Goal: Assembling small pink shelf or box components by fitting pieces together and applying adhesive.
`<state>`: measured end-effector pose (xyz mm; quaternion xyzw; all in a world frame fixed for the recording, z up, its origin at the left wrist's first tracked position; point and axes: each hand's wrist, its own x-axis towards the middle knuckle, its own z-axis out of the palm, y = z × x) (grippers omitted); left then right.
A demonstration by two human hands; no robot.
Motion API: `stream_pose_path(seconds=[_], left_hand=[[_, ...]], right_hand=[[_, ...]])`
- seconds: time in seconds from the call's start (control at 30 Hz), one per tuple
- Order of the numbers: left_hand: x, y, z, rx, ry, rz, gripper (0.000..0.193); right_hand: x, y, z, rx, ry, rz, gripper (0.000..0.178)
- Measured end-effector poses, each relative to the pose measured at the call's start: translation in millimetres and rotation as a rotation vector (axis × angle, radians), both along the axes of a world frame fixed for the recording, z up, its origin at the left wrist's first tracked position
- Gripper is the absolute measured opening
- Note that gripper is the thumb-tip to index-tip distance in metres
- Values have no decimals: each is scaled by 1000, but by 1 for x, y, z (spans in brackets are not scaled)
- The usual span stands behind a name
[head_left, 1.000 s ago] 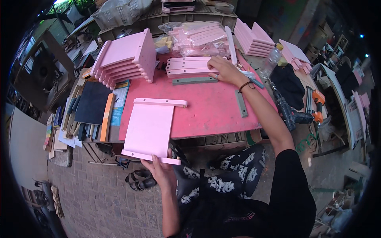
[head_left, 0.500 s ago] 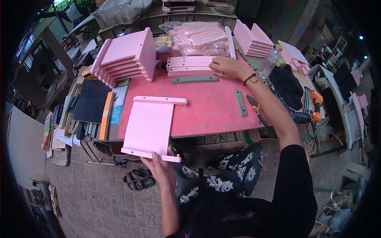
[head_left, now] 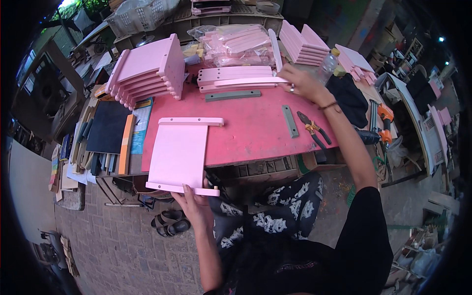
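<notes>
While the left hand (head_left: pixel 195 209) grips the lower rail (head_left: pixel 172 188) of the pink panel (head_left: pixel 178 150) at the front edge of the red table (head_left: pixel 246 137), the right hand (head_left: pixel 307 84) pinches one end of a pink strip (head_left: pixel 250 82) at the pile (head_left: pixel 231 72). Step in hand, apparently: picking up a strip; the next move likely calls for a firm pinch. Count: one panel, two rails, two grey bars (head_left: pixel 232 96), one pair of pliers (head_left: pixel 312 128)

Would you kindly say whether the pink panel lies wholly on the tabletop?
The pink panel is partly off: its near end, held in the left hand, juts beyond the red tabletop.
</notes>
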<state>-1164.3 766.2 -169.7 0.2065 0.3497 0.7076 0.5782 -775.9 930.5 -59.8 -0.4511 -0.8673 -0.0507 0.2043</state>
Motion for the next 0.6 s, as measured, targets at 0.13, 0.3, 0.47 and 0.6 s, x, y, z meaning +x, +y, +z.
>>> stream_pose_path(seconds=[0.13,0.3,0.47,0.6], left_hand=[[-5,4,-1,48,23,-63,58],[-3,5,-1,13,41,-125,61],[-19,-1,-7,-10,50,-174,58],[-18,-7,-7,-3,54,-150,47]], right_hand=[[-8,-90,12,122,574,-107,25],[12,-192,2,119,1514,15,32],[-24,-210,5,-3,1696,-54,47],[-78,-184,-2,-207,1668,108,44]])
